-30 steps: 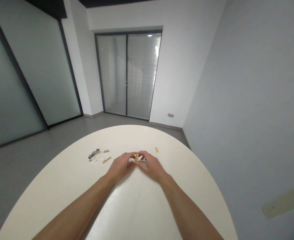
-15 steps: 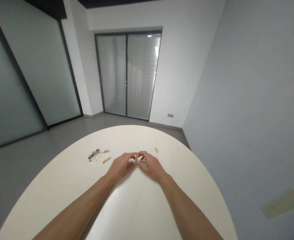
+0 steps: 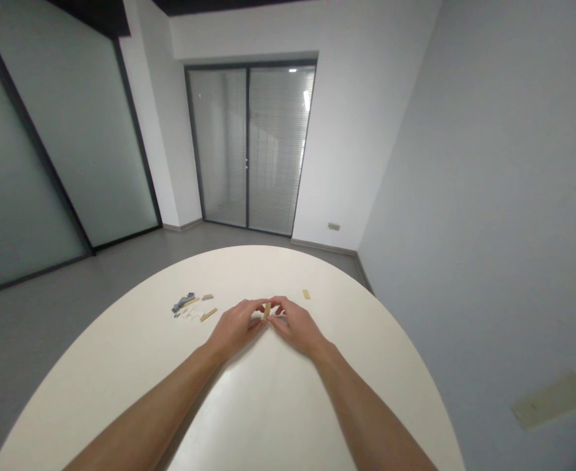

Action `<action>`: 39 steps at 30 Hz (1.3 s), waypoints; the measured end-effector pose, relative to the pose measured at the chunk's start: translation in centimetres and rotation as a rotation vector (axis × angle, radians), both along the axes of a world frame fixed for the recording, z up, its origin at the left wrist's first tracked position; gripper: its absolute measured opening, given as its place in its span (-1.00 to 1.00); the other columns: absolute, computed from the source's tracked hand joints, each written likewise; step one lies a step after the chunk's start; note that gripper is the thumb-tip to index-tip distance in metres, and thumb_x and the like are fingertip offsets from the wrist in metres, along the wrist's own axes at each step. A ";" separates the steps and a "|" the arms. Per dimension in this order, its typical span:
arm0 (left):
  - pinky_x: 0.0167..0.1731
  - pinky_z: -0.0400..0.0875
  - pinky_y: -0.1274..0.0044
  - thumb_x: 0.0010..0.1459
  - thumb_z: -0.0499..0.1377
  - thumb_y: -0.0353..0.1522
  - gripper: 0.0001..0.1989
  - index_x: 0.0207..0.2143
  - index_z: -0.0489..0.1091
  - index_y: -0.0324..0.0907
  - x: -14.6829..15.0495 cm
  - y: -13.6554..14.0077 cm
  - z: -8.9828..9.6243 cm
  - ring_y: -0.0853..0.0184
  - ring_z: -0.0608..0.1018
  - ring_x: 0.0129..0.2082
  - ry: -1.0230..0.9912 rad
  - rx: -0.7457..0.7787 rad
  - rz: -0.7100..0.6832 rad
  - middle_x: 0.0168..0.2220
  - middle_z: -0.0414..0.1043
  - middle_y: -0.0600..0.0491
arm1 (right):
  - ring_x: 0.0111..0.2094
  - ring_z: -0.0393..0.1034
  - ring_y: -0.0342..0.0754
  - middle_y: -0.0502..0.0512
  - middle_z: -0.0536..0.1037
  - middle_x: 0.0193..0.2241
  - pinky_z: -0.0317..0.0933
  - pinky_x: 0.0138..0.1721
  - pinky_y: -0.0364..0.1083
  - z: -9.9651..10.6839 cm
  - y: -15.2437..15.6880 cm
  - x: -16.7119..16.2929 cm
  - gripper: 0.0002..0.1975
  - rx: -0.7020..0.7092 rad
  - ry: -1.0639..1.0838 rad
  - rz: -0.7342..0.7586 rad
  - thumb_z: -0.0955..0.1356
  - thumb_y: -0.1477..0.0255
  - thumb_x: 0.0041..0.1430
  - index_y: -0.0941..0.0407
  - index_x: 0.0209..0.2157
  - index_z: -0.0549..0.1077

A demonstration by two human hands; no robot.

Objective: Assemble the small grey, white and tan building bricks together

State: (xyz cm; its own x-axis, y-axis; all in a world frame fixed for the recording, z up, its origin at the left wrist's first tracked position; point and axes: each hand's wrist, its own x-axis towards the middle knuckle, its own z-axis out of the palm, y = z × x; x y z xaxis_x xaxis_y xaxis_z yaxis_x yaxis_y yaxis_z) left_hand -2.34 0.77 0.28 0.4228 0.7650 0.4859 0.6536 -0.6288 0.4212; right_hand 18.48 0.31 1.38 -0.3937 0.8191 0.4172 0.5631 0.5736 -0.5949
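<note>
Between my two hands stands a small tan, narrow block-like piece (image 3: 267, 311), tilted slightly and held by the fingertips. My left hand (image 3: 236, 327) grips it from the left, fingers curled and closed. From the right, my right hand (image 3: 297, 328) holds the same piece with thumb and fingertips at its ends. Left of the hands lies a loose pile of dark grey pieces (image 3: 184, 303) with small white bits (image 3: 190, 314). A tan strip (image 3: 208, 314) rests nearest my left hand, and a short tan and grey piece (image 3: 208, 297) lies behind it.
The round white table (image 3: 278, 405) carries everything. A flat yellowish rectangle (image 3: 306, 294) lies beyond my right hand. A grey wall (image 3: 488, 229) rises on the right with a strip of tape (image 3: 555, 399); glass doors (image 3: 248, 150) stand beyond the table.
</note>
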 end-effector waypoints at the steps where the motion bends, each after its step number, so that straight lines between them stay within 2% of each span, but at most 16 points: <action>1: -0.09 0.46 0.47 0.23 0.16 -0.33 -0.61 0.12 0.33 0.04 0.0 0.0 0.0 0.30 0.56 -0.06 -0.002 0.002 0.000 -0.06 0.52 0.08 | -0.14 0.46 -0.07 0.04 0.54 -0.08 0.29 -0.06 -0.05 0.0 0.0 0.0 -0.68 0.000 0.000 0.001 0.36 0.44 0.25 0.01 0.03 0.36; 39: -0.09 0.44 0.44 0.21 0.18 -0.30 -0.61 0.10 0.31 0.00 0.0 -0.2 0.5 0.26 0.55 -0.06 0.028 0.009 0.036 -0.07 0.53 0.09 | -0.18 0.46 -0.08 0.05 0.54 -0.10 0.30 -0.08 -0.06 -0.2 0.1 0.0 -0.68 -0.024 0.006 -0.019 0.32 0.38 0.31 0.02 0.08 0.32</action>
